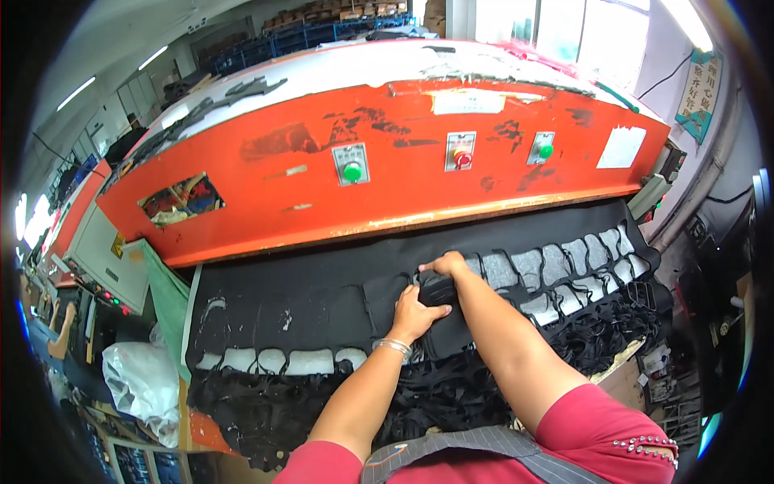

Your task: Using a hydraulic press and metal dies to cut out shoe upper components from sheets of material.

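A small, dark, rounded piece (436,290) sits between my two hands over the middle of a black sheet (274,302). I cannot tell whether it is a cutting die or a stack of cut material. My left hand (414,315) grips its near left side, thumb stretched to the right. From the far right side my right hand (448,264) closes on it, thumb pointing left. The sheet lies on a pale bed (528,268), which shows through rows of cut-out openings on the right and at the front left.
An orange press beam (282,194) spans the far side, with two green buttons (352,172) and a red button (462,160). Tangled black scraps (451,391) hang along the near edge. A clear plastic bag (143,383) is at left. Another person's arm (62,331) shows far left.
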The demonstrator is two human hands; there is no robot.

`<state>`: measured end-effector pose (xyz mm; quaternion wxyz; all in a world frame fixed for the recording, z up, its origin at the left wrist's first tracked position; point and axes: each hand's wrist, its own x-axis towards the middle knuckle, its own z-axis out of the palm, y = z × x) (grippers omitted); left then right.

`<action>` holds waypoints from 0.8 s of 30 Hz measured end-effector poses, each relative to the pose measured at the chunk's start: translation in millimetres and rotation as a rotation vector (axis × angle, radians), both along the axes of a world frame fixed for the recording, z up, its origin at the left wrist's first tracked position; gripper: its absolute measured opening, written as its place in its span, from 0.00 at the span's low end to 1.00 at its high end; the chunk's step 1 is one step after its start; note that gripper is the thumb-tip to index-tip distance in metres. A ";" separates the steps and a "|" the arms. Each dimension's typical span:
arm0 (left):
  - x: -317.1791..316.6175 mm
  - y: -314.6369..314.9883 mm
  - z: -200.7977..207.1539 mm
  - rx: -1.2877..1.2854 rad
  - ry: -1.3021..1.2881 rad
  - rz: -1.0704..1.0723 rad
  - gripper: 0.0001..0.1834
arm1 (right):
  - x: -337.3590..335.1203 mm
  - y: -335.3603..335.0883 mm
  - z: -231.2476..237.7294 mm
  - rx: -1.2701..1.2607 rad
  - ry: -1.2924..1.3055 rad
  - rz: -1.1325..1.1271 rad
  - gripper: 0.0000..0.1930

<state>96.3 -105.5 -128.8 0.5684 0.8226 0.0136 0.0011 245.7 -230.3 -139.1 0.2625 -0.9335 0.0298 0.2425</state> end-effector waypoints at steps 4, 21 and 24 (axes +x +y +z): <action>-4.6 -0.4 -2.6 0.123 -0.138 0.066 0.32 | -2.1 6.0 -4.1 -0.037 -0.118 -0.039 0.40; -134.6 31.4 71.7 0.115 -0.759 -0.303 0.21 | -51.2 -6.9 31.1 0.590 0.172 -0.264 0.22; -153.6 62.2 94.8 0.254 -0.868 -0.301 0.16 | -78.1 -29.1 52.0 0.199 -0.377 0.104 0.31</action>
